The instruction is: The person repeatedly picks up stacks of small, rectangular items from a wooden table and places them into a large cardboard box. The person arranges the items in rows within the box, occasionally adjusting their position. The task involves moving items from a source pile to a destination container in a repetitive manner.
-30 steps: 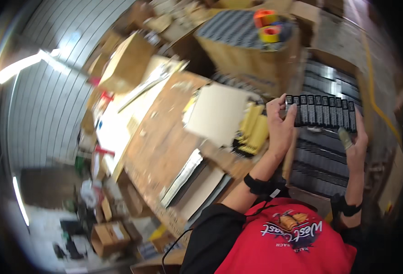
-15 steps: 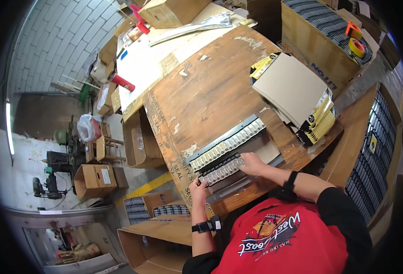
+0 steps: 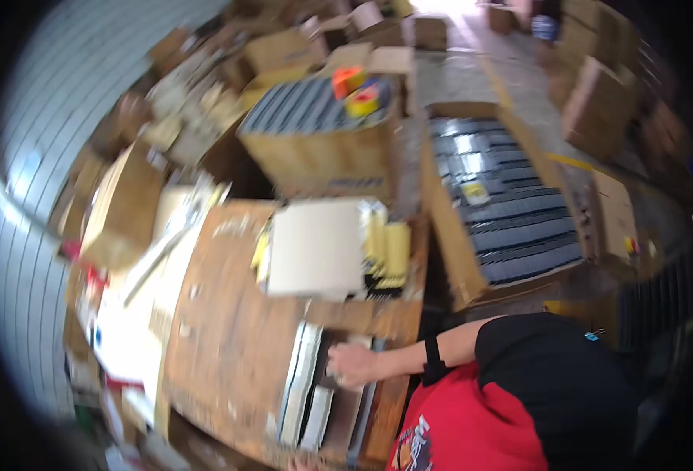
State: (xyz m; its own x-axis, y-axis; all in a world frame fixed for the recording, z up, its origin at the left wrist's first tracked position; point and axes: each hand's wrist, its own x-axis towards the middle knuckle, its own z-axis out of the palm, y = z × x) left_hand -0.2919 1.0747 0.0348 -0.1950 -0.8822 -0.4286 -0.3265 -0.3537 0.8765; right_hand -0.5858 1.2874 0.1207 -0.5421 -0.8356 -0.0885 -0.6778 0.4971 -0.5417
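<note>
The picture is smeared by motion. On the wooden table [image 3: 219, 330], near its right edge, lies a shallow grey-edged tray or jig [image 3: 368, 420]. Inside it a long row of small pale pieces [image 3: 299, 385] runs along the left side. A shorter pale row [image 3: 317, 420] lies beside it. My right hand [image 3: 352, 363] is over the tray, just past the upper end of the shorter row, fingers curled in; what they hold, if anything, is hidden. Of my left hand [image 3: 306, 465], only blurred fingers show at the lower edge, by the near end of the rows.
A stack of beige card sheets [image 3: 315, 247] with yellow-and-black packaging [image 3: 393, 255] stands on the table's far part. Beyond it is a carton [image 3: 315, 161] of dark packs with tape rolls [image 3: 361, 100] on top. A long open carton [image 3: 450, 259] of dark packs sits right of the table.
The view has swung to the right, so the tray now appears lower and turned. My left hand has mostly left the picture. My right hand is still over the tray near the shorter row's end.
</note>
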